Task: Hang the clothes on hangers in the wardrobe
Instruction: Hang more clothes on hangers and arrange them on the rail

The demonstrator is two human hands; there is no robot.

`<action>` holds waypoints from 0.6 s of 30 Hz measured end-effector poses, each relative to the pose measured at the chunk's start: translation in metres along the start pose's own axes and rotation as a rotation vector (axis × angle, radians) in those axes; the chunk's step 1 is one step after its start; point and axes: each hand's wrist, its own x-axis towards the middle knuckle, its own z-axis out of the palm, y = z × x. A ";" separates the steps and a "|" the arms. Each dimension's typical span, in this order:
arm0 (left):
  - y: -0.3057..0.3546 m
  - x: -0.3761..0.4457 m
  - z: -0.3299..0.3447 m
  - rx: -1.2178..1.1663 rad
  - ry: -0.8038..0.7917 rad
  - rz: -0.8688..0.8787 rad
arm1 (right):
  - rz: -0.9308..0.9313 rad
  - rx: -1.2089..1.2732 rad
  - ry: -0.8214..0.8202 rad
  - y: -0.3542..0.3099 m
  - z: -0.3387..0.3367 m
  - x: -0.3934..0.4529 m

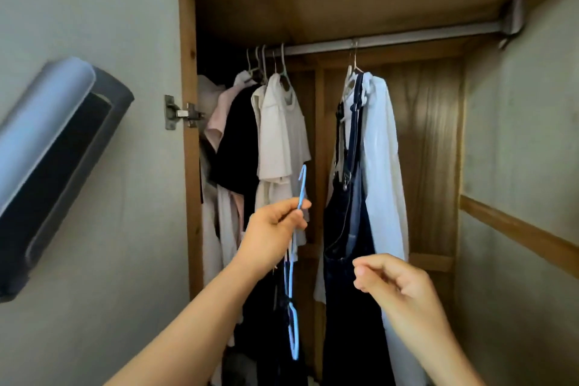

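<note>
Right now your left hand (275,229) pinches a blue hanger (294,260) by its neck, below the wardrobe rail (391,41). Your right hand (394,282) is loosely curled, holding nothing. That light pinch could let it swing and snag the denim dungarees (347,229).

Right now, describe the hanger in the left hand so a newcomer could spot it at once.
Start at the metal rail across the open wardrobe, then drop into the gap between the two groups of hung clothes. There the left hand pinches a thin light-blue hanger just below its hook. It alone is blue, off the rail and carries no garment.
</note>
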 end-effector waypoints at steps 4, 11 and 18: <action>-0.003 0.072 0.006 0.004 0.027 0.040 | -0.070 -0.024 -0.002 0.018 -0.004 0.058; 0.015 0.180 0.002 0.016 0.078 0.087 | -0.201 -0.014 0.035 0.018 0.007 0.164; 0.032 0.259 -0.011 0.005 0.149 0.087 | -0.374 0.012 0.034 -0.011 0.027 0.240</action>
